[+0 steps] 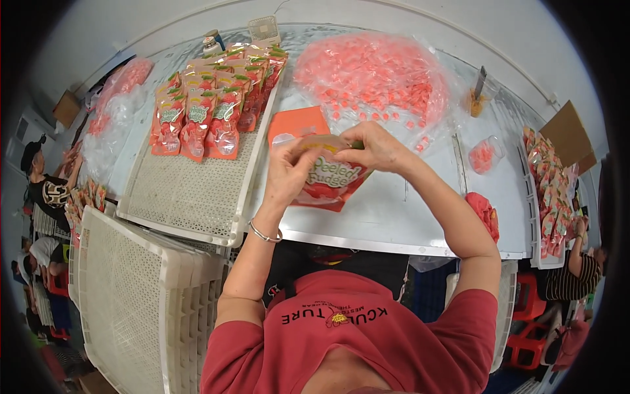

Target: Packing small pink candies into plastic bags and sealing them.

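Observation:
Both my hands hold a red candy pouch (331, 180) by its top edge, above the near part of the table. My left hand (289, 169) pinches the upper left side, thumb on the front. At the upper right corner, my right hand (375, 148) has its fingers closed on the rim. Whether the pouch's mouth is parted cannot be made out. Just behind it lies a flat orange-red pouch (303, 120), partly covered by my left hand. Farther back, a large clear plastic bag (380, 72) spills small pink wrapped candies (394, 115) onto the table.
Left of my hands, filled pouches (197, 118) stand in rows on a white perforated tray (190, 190). Stacked white trays (131, 295) rise at the lower left. To the right are a clear cup of pink candies (483, 156), a red cloth-like bundle (482, 213) and another pouch-filled tray (539, 253). People work on both sides.

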`<state>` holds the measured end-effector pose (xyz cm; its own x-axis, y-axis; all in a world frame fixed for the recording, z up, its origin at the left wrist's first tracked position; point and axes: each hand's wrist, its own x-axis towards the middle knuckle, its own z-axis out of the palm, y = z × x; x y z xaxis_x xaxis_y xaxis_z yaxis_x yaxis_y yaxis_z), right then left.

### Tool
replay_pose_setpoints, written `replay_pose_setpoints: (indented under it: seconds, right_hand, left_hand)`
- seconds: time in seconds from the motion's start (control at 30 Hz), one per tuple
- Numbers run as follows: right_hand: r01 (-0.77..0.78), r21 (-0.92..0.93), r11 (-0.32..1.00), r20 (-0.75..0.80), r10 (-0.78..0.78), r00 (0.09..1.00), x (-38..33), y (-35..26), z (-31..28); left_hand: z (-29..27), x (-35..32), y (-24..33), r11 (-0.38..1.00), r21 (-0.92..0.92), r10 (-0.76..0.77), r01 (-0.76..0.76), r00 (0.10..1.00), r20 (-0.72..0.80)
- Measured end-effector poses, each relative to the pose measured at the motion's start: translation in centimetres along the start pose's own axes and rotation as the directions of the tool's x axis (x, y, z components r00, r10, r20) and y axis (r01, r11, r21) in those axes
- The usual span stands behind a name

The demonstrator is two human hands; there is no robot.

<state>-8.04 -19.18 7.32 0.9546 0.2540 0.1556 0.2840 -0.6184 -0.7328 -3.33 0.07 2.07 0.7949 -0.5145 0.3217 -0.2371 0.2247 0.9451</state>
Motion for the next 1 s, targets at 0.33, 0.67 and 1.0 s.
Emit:
replay_pose_setpoints:
  seconds: [0.33,0.67,1.0]
  right_hand:
    - [-0.089,-0.198,0.976,-0.023,0.086,0.996,-0.1,-1.6,0.2]
    - [-0.016,-0.034,0.999,0.021,0.016,1.000,6.5,-0.3,1.8]
    - [-0.061,0.175,0.983,0.029,0.057,0.998,20.5,1.5,3.0]
  left_hand:
    - [-0.2,0.1,0.3,0.993,0.117,0.046,-0.035,0.995,-0.091]
    - [-7.8,1.9,0.8,0.999,0.041,0.028,-0.018,0.968,-0.248]
    - [-23.9,6.8,-7.6,0.835,0.550,0.390,0.008,0.697,-0.602]
